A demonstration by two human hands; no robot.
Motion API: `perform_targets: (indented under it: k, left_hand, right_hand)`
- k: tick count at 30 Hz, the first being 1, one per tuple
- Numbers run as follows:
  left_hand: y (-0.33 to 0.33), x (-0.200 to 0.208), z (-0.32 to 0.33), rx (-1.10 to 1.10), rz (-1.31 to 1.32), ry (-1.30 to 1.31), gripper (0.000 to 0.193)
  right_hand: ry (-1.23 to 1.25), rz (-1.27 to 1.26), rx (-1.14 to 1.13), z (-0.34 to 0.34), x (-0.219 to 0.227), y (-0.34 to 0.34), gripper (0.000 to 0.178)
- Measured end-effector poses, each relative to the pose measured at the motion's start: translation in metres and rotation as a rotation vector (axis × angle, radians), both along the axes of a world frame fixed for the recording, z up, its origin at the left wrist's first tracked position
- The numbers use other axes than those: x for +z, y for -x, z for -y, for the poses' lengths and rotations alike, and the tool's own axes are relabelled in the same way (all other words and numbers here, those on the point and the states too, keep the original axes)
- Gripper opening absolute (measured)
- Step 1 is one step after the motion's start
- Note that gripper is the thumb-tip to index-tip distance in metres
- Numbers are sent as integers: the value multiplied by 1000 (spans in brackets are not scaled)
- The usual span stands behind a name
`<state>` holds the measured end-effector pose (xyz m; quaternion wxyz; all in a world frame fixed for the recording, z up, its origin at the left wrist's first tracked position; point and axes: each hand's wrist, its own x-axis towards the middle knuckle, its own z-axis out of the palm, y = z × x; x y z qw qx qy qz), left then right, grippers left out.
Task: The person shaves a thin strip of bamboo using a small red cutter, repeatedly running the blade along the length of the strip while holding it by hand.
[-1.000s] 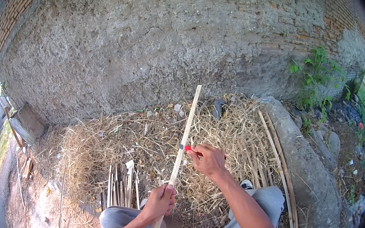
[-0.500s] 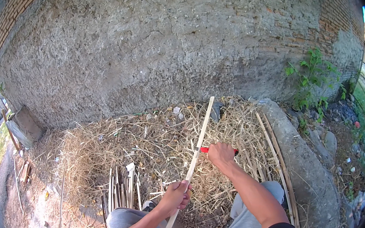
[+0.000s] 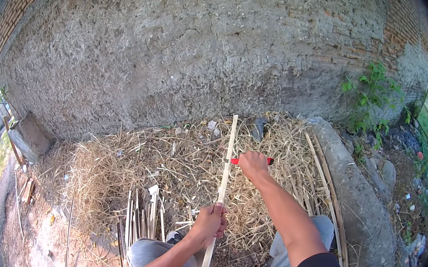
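Note:
A long pale strip, apparently of split bamboo (image 3: 225,180), slants up and away from between my knees. My left hand (image 3: 208,223) is closed around its lower part. In my right hand (image 3: 254,165) is a red-handled knife (image 3: 234,161), gripped in a fist. The knife's short blade touches or lies right beside the strip, well above my left hand. Most of the handle is hidden by my fingers, with its end showing on the right.
Curled shavings (image 3: 97,172) cover the ground. Several cut strips (image 3: 145,218) lean by my left knee. Longer poles (image 3: 329,195) lie along a concrete slab (image 3: 363,221) on the right. A rough wall (image 3: 181,49) rises ahead, with a green plant (image 3: 370,99) at its foot.
The strip's far end has swung left and now stands more upright. My right hand and knife have moved slightly away from me and left; my left hand has risen slightly.

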<state>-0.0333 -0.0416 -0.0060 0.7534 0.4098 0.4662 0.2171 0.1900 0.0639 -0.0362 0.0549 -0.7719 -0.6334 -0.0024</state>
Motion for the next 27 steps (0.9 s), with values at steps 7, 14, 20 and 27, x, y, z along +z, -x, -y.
perform_targets:
  k: [7,14,20,27]
  left_hand:
    - [18,16,30,-180,-62,64,29]
    - [42,15,25,-161,-60,128,30]
    - [39,-10,10,-138,9,67,32]
    - [36,-25,-1,-51,-1,-73,33]
  right_hand:
    - [-77,70,-202,-5,-18,-59,18]
    - [-130,-21,-501,46,-33,-169,14]
    - [-78,-291,-591,56,-15,-167,21]
    - [-14,-232,22,76,44,-24,20]
